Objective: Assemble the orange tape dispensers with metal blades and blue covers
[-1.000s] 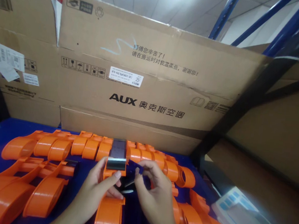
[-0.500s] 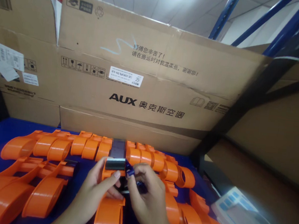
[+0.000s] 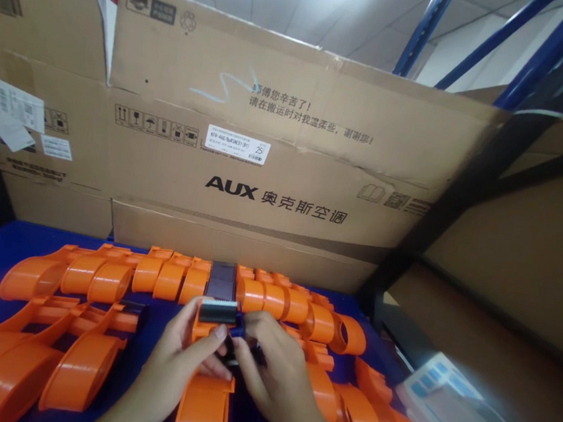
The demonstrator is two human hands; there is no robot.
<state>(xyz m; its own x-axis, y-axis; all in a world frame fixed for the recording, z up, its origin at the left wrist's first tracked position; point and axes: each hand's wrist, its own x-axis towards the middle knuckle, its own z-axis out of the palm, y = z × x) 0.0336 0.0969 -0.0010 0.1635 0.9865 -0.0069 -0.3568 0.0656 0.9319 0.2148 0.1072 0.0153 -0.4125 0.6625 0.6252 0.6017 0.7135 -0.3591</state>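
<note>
An orange tape dispenser [image 3: 203, 409] stands at the bottom centre, its dark roller head with a serrated metal blade [image 3: 219, 304] facing up. My left hand [image 3: 186, 349] is wrapped round the head, thumb lying across the orange part under the blade. From the right, my right hand [image 3: 270, 364] pinches a small dark blue piece [image 3: 237, 328] against the right side of the head. Fingers hide most of that piece and the parts between the hands.
Rows of orange dispensers [image 3: 78, 371] lie left and right on a blue surface [image 3: 32, 233]. A dark block [image 3: 222, 281] sits behind my hands. Large cardboard boxes [image 3: 290, 131] rise at the back; a black rack post [image 3: 424, 219] and a white and blue item [image 3: 448, 396] are at right.
The dark blue piece has moved down and left against the head, from a tilted to a flatter position. My right fingers have shifted slightly with it, while my left hand holds nearly still.
</note>
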